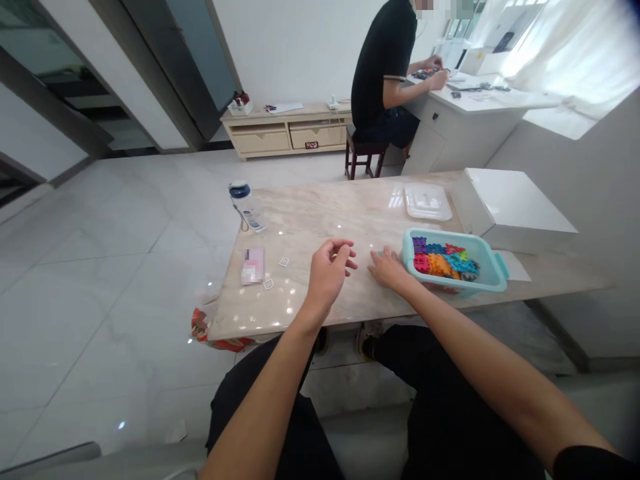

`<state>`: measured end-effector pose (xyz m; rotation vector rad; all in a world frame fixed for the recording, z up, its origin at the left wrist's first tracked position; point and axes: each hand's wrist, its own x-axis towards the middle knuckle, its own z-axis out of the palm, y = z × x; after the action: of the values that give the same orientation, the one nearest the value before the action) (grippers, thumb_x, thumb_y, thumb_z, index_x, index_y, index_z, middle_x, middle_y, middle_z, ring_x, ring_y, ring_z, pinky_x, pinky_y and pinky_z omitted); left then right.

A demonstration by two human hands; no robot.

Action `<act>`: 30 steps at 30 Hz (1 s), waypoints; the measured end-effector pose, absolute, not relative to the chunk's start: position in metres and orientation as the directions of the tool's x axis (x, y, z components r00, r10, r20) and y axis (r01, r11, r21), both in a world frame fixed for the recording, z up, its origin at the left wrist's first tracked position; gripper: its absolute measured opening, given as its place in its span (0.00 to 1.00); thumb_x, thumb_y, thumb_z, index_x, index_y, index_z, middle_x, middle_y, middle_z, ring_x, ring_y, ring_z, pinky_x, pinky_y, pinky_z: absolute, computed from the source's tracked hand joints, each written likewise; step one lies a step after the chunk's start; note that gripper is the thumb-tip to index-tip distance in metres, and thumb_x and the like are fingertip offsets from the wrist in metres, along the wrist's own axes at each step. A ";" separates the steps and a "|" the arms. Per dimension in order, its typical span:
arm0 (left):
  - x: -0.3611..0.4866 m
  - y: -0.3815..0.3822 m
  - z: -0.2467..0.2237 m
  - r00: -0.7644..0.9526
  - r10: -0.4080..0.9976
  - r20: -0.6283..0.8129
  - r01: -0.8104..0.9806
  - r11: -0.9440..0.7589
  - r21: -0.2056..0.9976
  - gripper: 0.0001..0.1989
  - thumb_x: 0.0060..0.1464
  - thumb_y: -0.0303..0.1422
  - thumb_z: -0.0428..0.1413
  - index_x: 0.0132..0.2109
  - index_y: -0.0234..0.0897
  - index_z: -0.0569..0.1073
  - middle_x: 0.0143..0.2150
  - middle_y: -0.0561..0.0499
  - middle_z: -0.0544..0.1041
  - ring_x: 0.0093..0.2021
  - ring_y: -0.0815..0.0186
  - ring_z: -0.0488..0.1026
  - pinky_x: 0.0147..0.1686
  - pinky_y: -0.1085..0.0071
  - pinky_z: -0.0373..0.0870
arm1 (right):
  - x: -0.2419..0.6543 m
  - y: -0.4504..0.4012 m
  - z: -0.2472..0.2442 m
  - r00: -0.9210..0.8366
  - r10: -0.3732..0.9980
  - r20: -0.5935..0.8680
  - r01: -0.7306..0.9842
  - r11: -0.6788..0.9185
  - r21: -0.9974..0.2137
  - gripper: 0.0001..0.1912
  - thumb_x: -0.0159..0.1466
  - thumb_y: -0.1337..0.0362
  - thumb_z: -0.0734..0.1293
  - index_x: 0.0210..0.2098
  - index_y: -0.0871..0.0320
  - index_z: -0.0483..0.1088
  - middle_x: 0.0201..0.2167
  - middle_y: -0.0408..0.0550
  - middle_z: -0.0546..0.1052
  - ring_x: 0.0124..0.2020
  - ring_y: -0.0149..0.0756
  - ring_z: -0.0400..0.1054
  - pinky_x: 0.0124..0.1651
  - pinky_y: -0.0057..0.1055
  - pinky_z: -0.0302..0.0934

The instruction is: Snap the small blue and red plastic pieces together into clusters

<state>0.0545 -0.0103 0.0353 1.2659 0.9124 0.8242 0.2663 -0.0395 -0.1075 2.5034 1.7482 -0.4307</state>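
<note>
My left hand (329, 270) hovers over the middle of the marble-patterned table (320, 213), its fingers loosely curved and apart with nothing visible in them. My right hand (387, 268) is low at the tabletop, fingers spread, just beside the left end of a light-blue plastic basket (487, 267). Something small and bluish may lie by its fingertips, too indistinct to name. Inside the basket sit colourful plastic interlocking pieces (440, 261) in purple, red, orange, blue and grey. Two small white squares with a grid pattern (284, 262) rest left of my left hand.
A clear bottle with a blue lid (253, 212) and a pink booklet (253, 265) are at the table's left end. Behind the basket are a clear plastic lid (428, 201) and a large white box (520, 200). Another person (383, 63) sits at a white desk beyond.
</note>
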 end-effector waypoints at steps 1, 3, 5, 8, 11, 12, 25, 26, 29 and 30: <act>0.054 -0.011 0.034 0.428 0.897 -0.113 -0.012 0.130 0.991 0.07 0.65 0.31 0.56 0.45 0.36 0.79 0.39 0.48 0.81 0.30 0.69 0.79 0.28 0.74 0.69 | 0.268 -0.039 -0.113 0.351 0.896 -0.272 0.914 -0.391 -0.107 0.34 0.77 0.55 0.63 0.76 0.67 0.57 0.75 0.80 0.56 0.74 0.64 0.59 0.72 0.54 0.53; 0.053 -0.011 0.032 0.435 0.892 -0.125 0.000 0.139 0.990 0.07 0.65 0.30 0.56 0.45 0.36 0.79 0.39 0.48 0.81 0.30 0.69 0.79 0.28 0.74 0.69 | 0.271 -0.038 -0.120 0.382 0.876 -0.293 0.898 -0.427 -0.106 0.31 0.78 0.57 0.62 0.74 0.67 0.58 0.71 0.78 0.64 0.70 0.60 0.64 0.69 0.49 0.56; 0.052 -0.011 0.032 0.437 0.888 -0.143 0.011 0.154 0.988 0.07 0.66 0.30 0.56 0.45 0.36 0.79 0.39 0.48 0.81 0.30 0.69 0.79 0.29 0.74 0.69 | 0.272 -0.035 -0.121 0.383 0.875 -0.295 0.897 -0.429 -0.108 0.27 0.78 0.60 0.61 0.71 0.67 0.62 0.63 0.75 0.72 0.65 0.57 0.69 0.66 0.45 0.59; 0.052 -0.010 0.030 0.457 0.874 -0.163 0.029 0.168 0.985 0.07 0.66 0.30 0.55 0.46 0.36 0.79 0.40 0.47 0.82 0.30 0.69 0.79 0.29 0.74 0.69 | 0.271 -0.029 -0.120 0.406 0.871 -0.276 0.885 -0.450 -0.121 0.23 0.78 0.62 0.60 0.68 0.66 0.65 0.57 0.72 0.75 0.60 0.57 0.71 0.63 0.44 0.60; 0.052 -0.007 0.024 0.489 0.858 -0.158 0.049 0.153 0.987 0.07 0.66 0.30 0.56 0.46 0.36 0.79 0.41 0.46 0.83 0.31 0.68 0.80 0.32 0.72 0.71 | 0.272 -0.024 -0.112 0.417 0.873 -0.253 0.866 -0.466 -0.180 0.24 0.74 0.60 0.66 0.65 0.65 0.66 0.54 0.67 0.77 0.57 0.53 0.74 0.57 0.38 0.64; 0.051 -0.005 0.021 0.492 0.857 -0.149 0.057 0.139 0.989 0.07 0.66 0.30 0.56 0.46 0.36 0.79 0.41 0.46 0.83 0.32 0.67 0.80 0.35 0.71 0.72 | 0.271 -0.023 -0.107 0.411 0.882 -0.229 0.855 -0.460 -0.239 0.27 0.71 0.60 0.70 0.65 0.64 0.65 0.53 0.64 0.79 0.55 0.51 0.75 0.54 0.36 0.65; 0.045 0.025 -0.021 0.548 0.821 -0.157 0.209 0.048 0.977 0.13 0.65 0.42 0.62 0.47 0.36 0.82 0.41 0.39 0.87 0.40 0.55 0.84 0.39 0.66 0.77 | 0.205 -0.066 -0.017 -0.007 0.940 0.341 0.610 0.274 -0.744 0.24 0.64 0.60 0.75 0.58 0.54 0.71 0.53 0.52 0.79 0.53 0.44 0.76 0.58 0.45 0.75; 0.045 0.026 -0.022 0.539 0.825 -0.169 0.196 0.072 0.978 0.12 0.63 0.39 0.64 0.47 0.35 0.82 0.40 0.40 0.87 0.39 0.56 0.84 0.37 0.66 0.77 | 0.206 -0.066 -0.019 -0.020 0.941 0.337 0.596 0.282 -0.751 0.26 0.65 0.58 0.76 0.59 0.54 0.70 0.55 0.53 0.78 0.54 0.43 0.76 0.59 0.45 0.75; 0.044 0.030 -0.017 0.465 0.866 -0.187 0.206 0.100 0.974 0.11 0.59 0.34 0.66 0.46 0.33 0.82 0.38 0.40 0.87 0.33 0.58 0.82 0.33 0.68 0.76 | 0.221 -0.066 -0.028 -0.027 0.971 0.236 0.586 0.207 -0.783 0.34 0.67 0.50 0.76 0.67 0.53 0.67 0.64 0.56 0.74 0.57 0.43 0.76 0.61 0.44 0.74; 0.043 0.030 -0.014 0.439 0.881 -0.178 0.215 0.089 0.973 0.11 0.59 0.34 0.66 0.46 0.33 0.83 0.37 0.41 0.87 0.32 0.59 0.82 0.31 0.68 0.76 | 0.227 -0.066 -0.031 -0.013 0.987 0.160 0.613 0.134 -0.778 0.33 0.70 0.47 0.73 0.68 0.54 0.66 0.66 0.57 0.73 0.57 0.43 0.76 0.61 0.44 0.73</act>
<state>0.0434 0.0304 -0.0140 1.4271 1.0427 0.6613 0.2274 -0.0660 -0.0311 2.5070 2.7488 -1.0823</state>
